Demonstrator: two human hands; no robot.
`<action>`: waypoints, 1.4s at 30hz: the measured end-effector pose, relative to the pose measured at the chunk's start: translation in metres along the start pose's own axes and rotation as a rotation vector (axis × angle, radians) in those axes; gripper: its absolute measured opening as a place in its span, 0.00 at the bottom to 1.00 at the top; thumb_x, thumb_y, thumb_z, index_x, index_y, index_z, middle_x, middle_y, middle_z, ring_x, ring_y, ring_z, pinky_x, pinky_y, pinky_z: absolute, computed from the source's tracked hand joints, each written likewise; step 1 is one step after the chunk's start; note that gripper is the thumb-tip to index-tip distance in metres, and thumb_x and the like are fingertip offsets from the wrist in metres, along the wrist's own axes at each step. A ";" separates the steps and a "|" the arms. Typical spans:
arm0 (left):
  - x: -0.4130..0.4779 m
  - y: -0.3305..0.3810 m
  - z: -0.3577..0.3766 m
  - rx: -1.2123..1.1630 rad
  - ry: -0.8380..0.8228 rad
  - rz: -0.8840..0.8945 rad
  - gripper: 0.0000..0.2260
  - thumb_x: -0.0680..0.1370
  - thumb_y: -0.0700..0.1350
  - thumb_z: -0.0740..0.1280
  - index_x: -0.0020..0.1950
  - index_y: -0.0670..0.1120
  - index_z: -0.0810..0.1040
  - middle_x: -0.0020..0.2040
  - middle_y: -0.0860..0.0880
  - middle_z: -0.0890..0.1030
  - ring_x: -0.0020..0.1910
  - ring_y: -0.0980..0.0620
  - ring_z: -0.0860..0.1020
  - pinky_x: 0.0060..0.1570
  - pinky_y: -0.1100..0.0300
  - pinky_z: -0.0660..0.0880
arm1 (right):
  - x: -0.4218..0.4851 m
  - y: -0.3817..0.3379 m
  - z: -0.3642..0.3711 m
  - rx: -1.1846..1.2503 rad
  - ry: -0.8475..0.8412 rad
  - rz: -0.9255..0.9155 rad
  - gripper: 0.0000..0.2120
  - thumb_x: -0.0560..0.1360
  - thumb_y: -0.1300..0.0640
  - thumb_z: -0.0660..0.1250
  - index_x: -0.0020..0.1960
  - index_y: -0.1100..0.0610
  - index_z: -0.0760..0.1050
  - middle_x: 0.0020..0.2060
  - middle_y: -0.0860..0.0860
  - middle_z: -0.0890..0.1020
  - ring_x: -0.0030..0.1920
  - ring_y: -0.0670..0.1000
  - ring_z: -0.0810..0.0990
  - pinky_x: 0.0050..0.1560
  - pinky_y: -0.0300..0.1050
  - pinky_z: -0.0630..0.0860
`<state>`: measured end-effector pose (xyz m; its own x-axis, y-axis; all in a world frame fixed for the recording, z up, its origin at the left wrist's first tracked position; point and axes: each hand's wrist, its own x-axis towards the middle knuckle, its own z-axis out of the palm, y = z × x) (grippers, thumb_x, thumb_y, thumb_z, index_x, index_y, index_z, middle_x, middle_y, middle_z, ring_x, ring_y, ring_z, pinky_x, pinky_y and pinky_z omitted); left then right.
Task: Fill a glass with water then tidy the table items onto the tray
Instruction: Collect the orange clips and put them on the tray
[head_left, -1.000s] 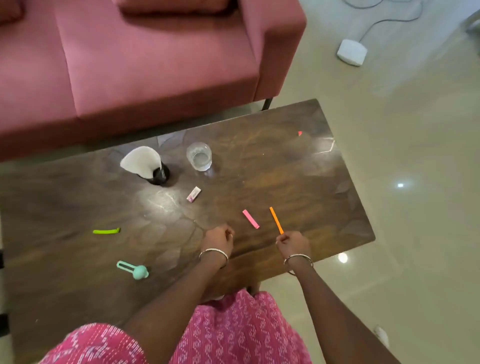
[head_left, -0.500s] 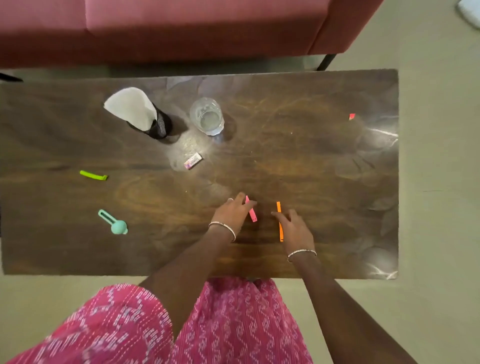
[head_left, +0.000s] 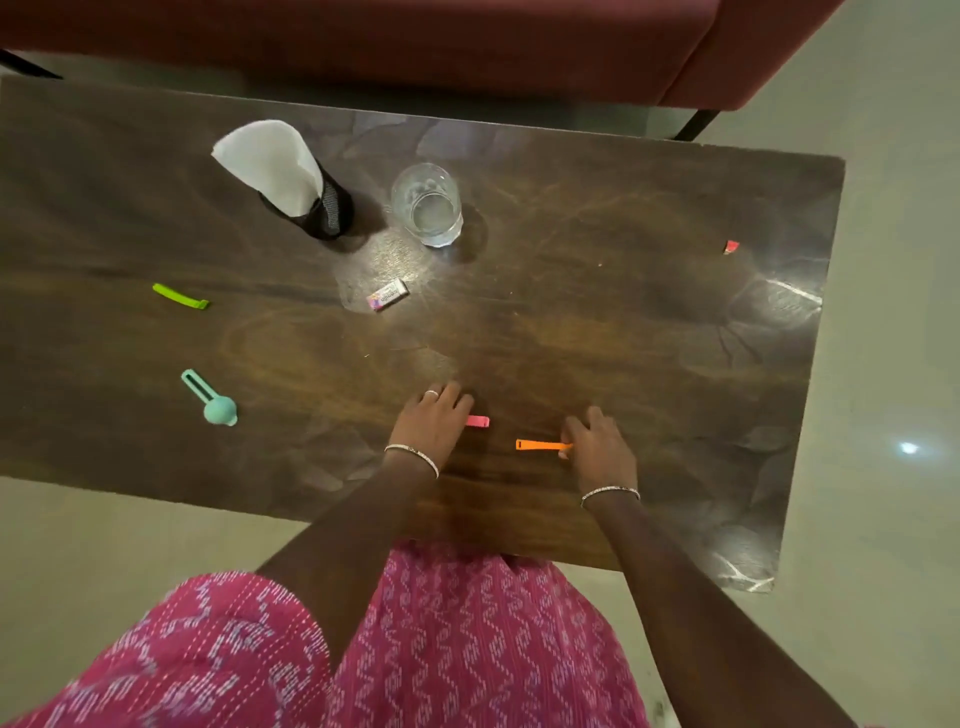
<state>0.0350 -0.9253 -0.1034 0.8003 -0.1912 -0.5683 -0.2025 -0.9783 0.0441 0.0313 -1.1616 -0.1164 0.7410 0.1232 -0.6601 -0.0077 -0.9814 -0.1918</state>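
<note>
Worktop (head_left: 571, 322) of dark polished wood is filling the head view, and we are looking down on it from above with a red sofa (head_left: 415, 41) lying beyond its far edge.

The left grip (head_left: 434, 421) is resting knuckles-up near the front edge. Its fingers are curling down over one end of a pink strip (head_left: 479, 421) and grasping it, while the other end is sticking out to the right, flat against the wood. The right grip (head_left: 600, 447) is lying just beside it and pinching one end of an orange strip (head_left: 540, 445). That strip is pointing left toward the pink one without touching it. We are seeing a thin bracelet on each wrist.

The glass (head_left: 428, 205) is standing upright toward the far side, well apart from both grips, with clear water showing in its lower part. Just left of it a black mesh holder (head_left: 327, 208) is standing with a white napkin (head_left: 270, 161) rising out of it. A small printed packet (head_left: 387, 295) is lying in front of the glass.

On the left side a green strip (head_left: 181, 296) and a teal round-headed tool (head_left: 210, 400) are lying apart from each other. A small red scrap (head_left: 731, 247) is lying near the right edge. A pink patterned garment (head_left: 467, 649) is filling the bottom of the view.
</note>
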 end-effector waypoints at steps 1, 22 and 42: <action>-0.005 -0.001 0.000 -0.026 -0.024 -0.045 0.08 0.78 0.46 0.62 0.57 0.48 0.72 0.58 0.48 0.76 0.57 0.45 0.75 0.51 0.51 0.72 | -0.003 0.000 0.002 0.019 -0.010 0.014 0.07 0.75 0.57 0.70 0.52 0.55 0.77 0.53 0.54 0.73 0.54 0.57 0.74 0.44 0.51 0.76; -0.204 -0.093 -0.012 -1.442 0.263 -0.796 0.10 0.69 0.39 0.77 0.48 0.39 0.82 0.41 0.39 0.84 0.38 0.46 0.81 0.43 0.54 0.77 | -0.111 -0.178 -0.036 1.351 -0.110 0.342 0.10 0.77 0.71 0.65 0.58 0.73 0.76 0.42 0.63 0.82 0.25 0.47 0.78 0.21 0.34 0.70; -0.460 -0.325 0.081 -2.027 0.653 -1.098 0.06 0.69 0.41 0.77 0.44 0.44 0.83 0.37 0.47 0.83 0.31 0.55 0.80 0.27 0.64 0.75 | -0.213 -0.529 0.090 1.104 -0.178 0.072 0.04 0.73 0.75 0.65 0.45 0.71 0.78 0.27 0.56 0.73 0.19 0.47 0.69 0.19 0.35 0.69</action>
<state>-0.3129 -0.5130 0.0767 0.2746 0.6376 -0.7197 0.4974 0.5464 0.6739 -0.1826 -0.6551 0.0602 0.6089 0.1778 -0.7731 -0.7033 -0.3296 -0.6298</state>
